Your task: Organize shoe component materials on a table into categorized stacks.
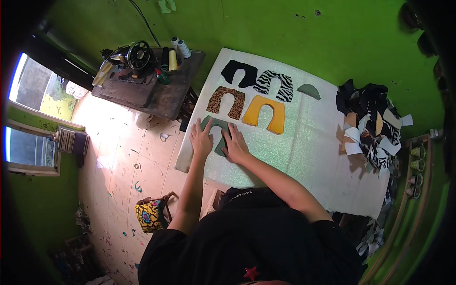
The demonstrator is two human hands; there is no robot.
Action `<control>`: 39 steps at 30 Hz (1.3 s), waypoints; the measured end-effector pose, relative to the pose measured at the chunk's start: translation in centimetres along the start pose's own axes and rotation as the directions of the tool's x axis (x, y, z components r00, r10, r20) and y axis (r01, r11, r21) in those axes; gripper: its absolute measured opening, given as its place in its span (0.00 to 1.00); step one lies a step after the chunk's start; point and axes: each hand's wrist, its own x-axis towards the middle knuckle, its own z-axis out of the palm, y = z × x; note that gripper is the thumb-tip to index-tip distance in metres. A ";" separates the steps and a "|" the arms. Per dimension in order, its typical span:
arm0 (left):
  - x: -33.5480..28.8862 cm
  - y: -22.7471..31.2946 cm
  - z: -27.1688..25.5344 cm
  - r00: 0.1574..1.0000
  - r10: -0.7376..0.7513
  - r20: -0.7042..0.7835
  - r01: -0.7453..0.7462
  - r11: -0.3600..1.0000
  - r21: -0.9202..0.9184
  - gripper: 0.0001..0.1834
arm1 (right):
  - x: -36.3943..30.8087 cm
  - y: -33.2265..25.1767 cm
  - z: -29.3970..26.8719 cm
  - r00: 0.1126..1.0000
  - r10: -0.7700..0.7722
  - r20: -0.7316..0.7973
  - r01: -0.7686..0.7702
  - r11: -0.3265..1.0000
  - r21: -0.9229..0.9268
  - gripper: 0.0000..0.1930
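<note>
A grey-green U-shaped cut piece [219,122] lies on the white-covered table [313,142] near its left edge. My left hand [201,139] rests with fingers spread on one arm of it, and my right hand [235,144] lies flat over the other arm. Both hands cover part of the piece. Just beyond sit a leopard-print piece [222,98] and a yellow piece [259,107] of the same shape. Farther back are a black piece [232,69] and a zebra-print piece [284,85]. A small grey-green half-round piece [309,90] lies to their right.
A sewing machine [135,55] and thread cones [183,47] stand on a wooden table at the left. Scraps [368,133] are heaped at the table's right end. A patterned stool [151,214] stands on the littered tile floor [114,190]. A rack [409,190] leans along the right wall.
</note>
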 end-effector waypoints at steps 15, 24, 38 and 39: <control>-0.6 1.8 0.9 0.995 -0.098 -0.035 0.101 0.991 0.093 0.35 | -2.7 4.3 -4.5 0.987 0.156 0.029 -0.129 0.689 0.714 0.10; -3.5 16.9 1.7 0.963 0.268 -0.006 -0.263 0.941 -0.215 0.33 | -12.7 10.9 -12.2 0.797 0.573 -0.190 -0.175 0.521 0.835 0.08; -8.4 38.0 5.8 0.726 0.683 0.082 -0.485 0.593 -0.642 0.28 | -27.7 19.4 -26.6 0.460 0.656 -0.598 0.124 0.619 0.775 0.05; -8.5 39.3 6.0 0.708 0.703 0.069 -0.492 0.560 -0.667 0.27 | -28.6 19.9 -27.9 0.424 0.665 -0.615 0.145 0.621 0.771 0.05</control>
